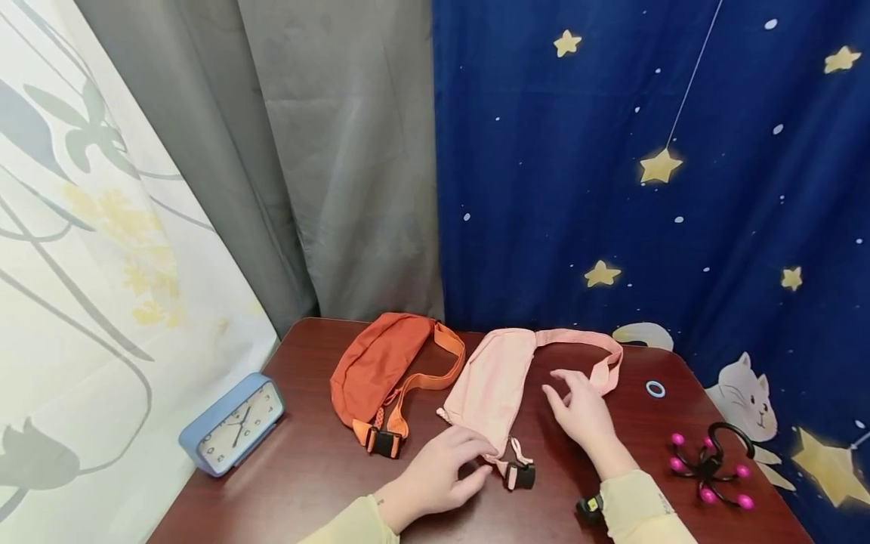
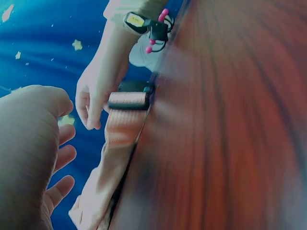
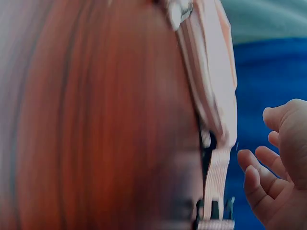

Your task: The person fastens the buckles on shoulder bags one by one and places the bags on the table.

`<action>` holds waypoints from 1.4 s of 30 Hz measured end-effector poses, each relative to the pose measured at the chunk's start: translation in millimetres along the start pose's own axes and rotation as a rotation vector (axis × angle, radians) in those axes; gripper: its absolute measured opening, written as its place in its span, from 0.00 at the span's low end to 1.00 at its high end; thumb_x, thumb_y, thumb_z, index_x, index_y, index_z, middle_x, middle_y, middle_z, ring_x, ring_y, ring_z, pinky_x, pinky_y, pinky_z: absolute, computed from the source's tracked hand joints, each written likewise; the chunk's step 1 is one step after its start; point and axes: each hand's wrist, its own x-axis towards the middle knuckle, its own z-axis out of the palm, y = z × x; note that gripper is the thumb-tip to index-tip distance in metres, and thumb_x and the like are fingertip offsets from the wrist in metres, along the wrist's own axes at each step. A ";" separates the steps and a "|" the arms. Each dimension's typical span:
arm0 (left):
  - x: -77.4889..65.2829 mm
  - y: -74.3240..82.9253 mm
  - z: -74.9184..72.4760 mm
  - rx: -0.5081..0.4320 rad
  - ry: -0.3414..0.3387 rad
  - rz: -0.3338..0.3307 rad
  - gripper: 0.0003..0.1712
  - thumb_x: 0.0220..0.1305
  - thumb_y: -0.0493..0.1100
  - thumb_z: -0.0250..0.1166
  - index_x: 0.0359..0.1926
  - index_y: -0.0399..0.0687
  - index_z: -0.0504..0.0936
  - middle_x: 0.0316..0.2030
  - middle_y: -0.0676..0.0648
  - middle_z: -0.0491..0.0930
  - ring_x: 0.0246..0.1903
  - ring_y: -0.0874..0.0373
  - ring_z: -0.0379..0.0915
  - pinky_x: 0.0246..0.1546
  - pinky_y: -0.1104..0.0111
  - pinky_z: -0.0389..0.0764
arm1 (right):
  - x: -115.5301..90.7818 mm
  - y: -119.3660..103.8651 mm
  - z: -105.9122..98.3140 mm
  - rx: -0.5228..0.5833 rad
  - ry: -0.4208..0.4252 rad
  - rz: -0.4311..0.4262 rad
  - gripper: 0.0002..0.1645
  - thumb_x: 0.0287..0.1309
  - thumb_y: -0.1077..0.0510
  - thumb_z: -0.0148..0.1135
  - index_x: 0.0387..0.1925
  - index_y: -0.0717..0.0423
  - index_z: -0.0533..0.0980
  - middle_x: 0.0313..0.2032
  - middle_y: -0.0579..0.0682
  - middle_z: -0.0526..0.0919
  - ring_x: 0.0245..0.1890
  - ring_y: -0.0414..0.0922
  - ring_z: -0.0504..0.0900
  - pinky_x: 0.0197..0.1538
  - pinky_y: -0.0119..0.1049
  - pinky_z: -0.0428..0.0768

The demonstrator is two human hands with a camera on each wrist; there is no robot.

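You can pass along the dark red wood-grain surface point(image 1: 306, 453) between the blue box-shaped clock point(image 1: 234, 427) by its left edge and the orange fabric waist bag point(image 1: 381, 366). The pink fabric waist bag point(image 1: 489, 385) blocks your right hand point(image 1: 587, 415) leftward; toward the right edge, a black, pink-tipped spidery object point(image 1: 708, 467) obstructs.

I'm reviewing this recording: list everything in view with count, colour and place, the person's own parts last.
pink bag: one, pink, table centre
orange bag: one, red-orange, left of pink bag
buckles: two, black, near end of each bag
clock: one, blue, table's left edge
ring: one, light blue, table's far right
legged gadget: one, black with pink tips, table's right side
table: one, dark red-brown, beneath
hangings: three, patterned white, grey, starry blue, around table
wrist device: one, black, right wrist
sleeves: two, pale yellow, forearms
left hand: one, bare, pink bag's near end
right hand: one, bare, right of pink bag
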 end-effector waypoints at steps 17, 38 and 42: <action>21.7 34.4 37.6 -0.049 -0.093 0.008 0.19 0.69 0.45 0.75 0.59 0.53 0.87 0.48 0.57 0.86 0.50 0.65 0.80 0.63 0.76 0.79 | -12.2 47.2 -22.1 -0.054 -0.109 0.159 0.37 0.71 0.54 0.71 0.74 0.66 0.71 0.65 0.75 0.79 0.62 0.71 0.81 0.67 0.70 0.78; 27.6 32.3 45.6 0.015 -0.227 -0.106 0.23 0.70 0.46 0.73 0.64 0.52 0.85 0.29 0.60 0.82 0.52 0.68 0.84 0.73 0.45 0.79 | -16.9 51.3 -26.7 -0.047 -0.177 0.131 0.13 0.70 0.60 0.73 0.54 0.53 0.86 0.35 0.48 0.92 0.31 0.40 0.84 0.40 0.41 0.81; 27.1 30.9 48.2 0.046 -0.234 -0.105 0.23 0.68 0.45 0.74 0.63 0.54 0.87 0.37 0.59 0.87 0.55 0.67 0.85 0.73 0.45 0.79 | -18.7 50.8 -30.0 -0.034 -0.229 0.107 0.11 0.70 0.58 0.75 0.52 0.49 0.88 0.30 0.40 0.90 0.29 0.34 0.80 0.39 0.36 0.78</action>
